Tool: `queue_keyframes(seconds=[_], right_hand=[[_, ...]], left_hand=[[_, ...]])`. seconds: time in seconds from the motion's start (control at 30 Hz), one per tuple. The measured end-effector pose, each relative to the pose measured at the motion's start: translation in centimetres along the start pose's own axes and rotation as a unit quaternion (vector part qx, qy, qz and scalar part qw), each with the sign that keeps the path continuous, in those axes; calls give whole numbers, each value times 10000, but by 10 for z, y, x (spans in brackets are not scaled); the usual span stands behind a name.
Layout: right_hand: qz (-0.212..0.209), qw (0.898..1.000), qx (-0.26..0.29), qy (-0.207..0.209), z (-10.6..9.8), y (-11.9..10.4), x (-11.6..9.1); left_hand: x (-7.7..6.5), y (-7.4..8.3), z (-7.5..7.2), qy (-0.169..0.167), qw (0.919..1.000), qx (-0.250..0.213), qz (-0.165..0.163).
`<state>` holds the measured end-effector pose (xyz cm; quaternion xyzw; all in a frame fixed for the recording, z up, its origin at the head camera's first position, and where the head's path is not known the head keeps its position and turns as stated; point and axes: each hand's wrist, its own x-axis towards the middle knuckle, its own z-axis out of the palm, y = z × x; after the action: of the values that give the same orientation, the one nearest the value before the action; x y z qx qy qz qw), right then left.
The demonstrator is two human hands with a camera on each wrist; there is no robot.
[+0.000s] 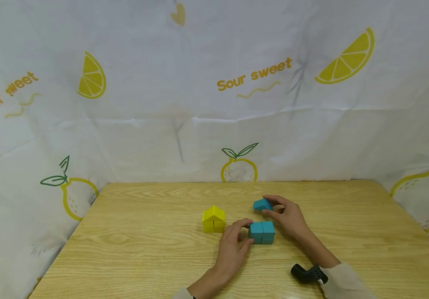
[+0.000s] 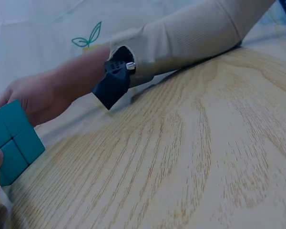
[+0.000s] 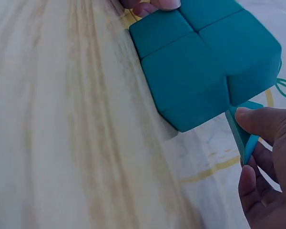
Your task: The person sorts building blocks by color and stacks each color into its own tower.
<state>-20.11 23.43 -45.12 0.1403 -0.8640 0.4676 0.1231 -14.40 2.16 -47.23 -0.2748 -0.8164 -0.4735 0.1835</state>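
A squat stack of blue blocks (image 1: pixel 261 233), two wide and two high, stands on the table right of centre. My left hand (image 1: pixel 231 249) grips its left side, the thumb at the front and a finger toward the back. In the left wrist view that thumb lies against the front of the blue stack (image 2: pixel 21 148). Behind the stack, my right hand (image 1: pixel 289 218) pinches a blue triangular block (image 1: pixel 262 204) between thumb and fingers. The right wrist view shows this triangular block (image 3: pixel 243 131) apart from the table, partly covered by the thumb.
Left of the blue stack stands a small yellow block house (image 1: pixel 213 220) with a triangular roof. A wooden table (image 1: pixel 132 249) carries everything. Behind it hangs a white cloth (image 1: pixel 143 145) printed with lemons. A black device (image 1: pixel 309 274) sits at the right wrist.
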Motion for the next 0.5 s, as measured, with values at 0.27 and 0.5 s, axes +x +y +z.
queue_keyframes(seconds=[0.27,0.5], right_hand=[[-272,9996,1,-83,-14,-13,-5],[-626,9977,-7,-257,-24,-35,-14]], left_hand=[[0,1,1,14,10000,15,4],[0,2,0,4,10000,0,-93]])
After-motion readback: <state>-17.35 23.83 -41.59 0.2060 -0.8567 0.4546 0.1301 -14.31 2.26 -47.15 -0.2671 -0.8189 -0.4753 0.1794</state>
